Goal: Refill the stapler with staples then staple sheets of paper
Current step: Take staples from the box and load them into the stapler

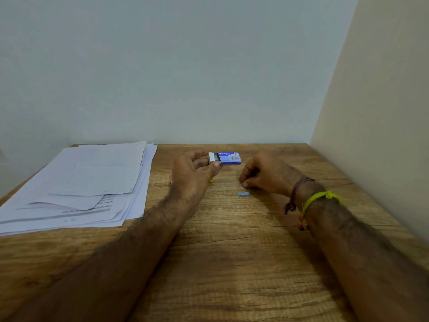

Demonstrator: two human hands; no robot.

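My left hand [193, 171] holds a small blue staple box [228, 158] by its white inner tray, which is slid partly out to the left. The box is just above the wooden desk [232, 263]. My right hand [262, 174] rests on the desk to the right of the box, fingertips pinched together low on the wood; whether they pinch anything is too small to tell. A short strip of staples [243, 194] lies on the desk just below that hand. A bit of yellow [211, 180] shows under my left hand; the rest is hidden.
A loose stack of white paper sheets [88, 182] lies at the desk's left side. A pale wall [185, 77] closes the back, and a cream wall [383, 112] runs along the right edge. My right wrist wears thread bands [311, 201].
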